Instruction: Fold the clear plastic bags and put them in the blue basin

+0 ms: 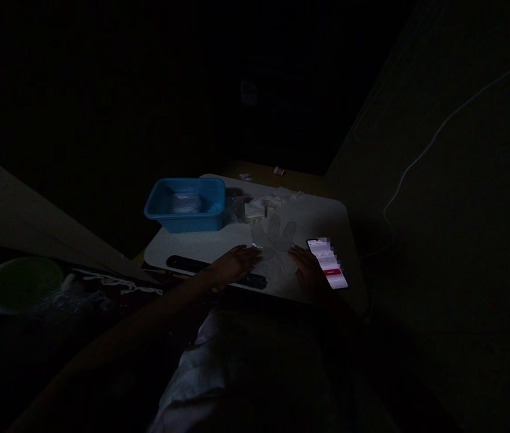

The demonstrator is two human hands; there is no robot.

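Observation:
The scene is very dark. On a small white table [327, 219], my left hand [238, 264] reaches in with its fingers stretched out, over a long black strip [186, 263] along the near edge. Opposite it, my right hand [308, 269] has its fingers extended, close to a lit phone [332, 264]. Between and just beyond my fingertips lies a thin, pale piece with rounded petal-like lobes [279, 233]; its material is hard to make out. Both hands seem to touch its near edges, and neither visibly grips anything.
A blue plastic basin [183, 224] holding a clear-wrapped pack [186, 202] stands at the table's back left. Crumpled white material [266, 203] lies beside it. A green basket [24, 284] is at the far left. A white cable [411, 165] hangs along the right wall.

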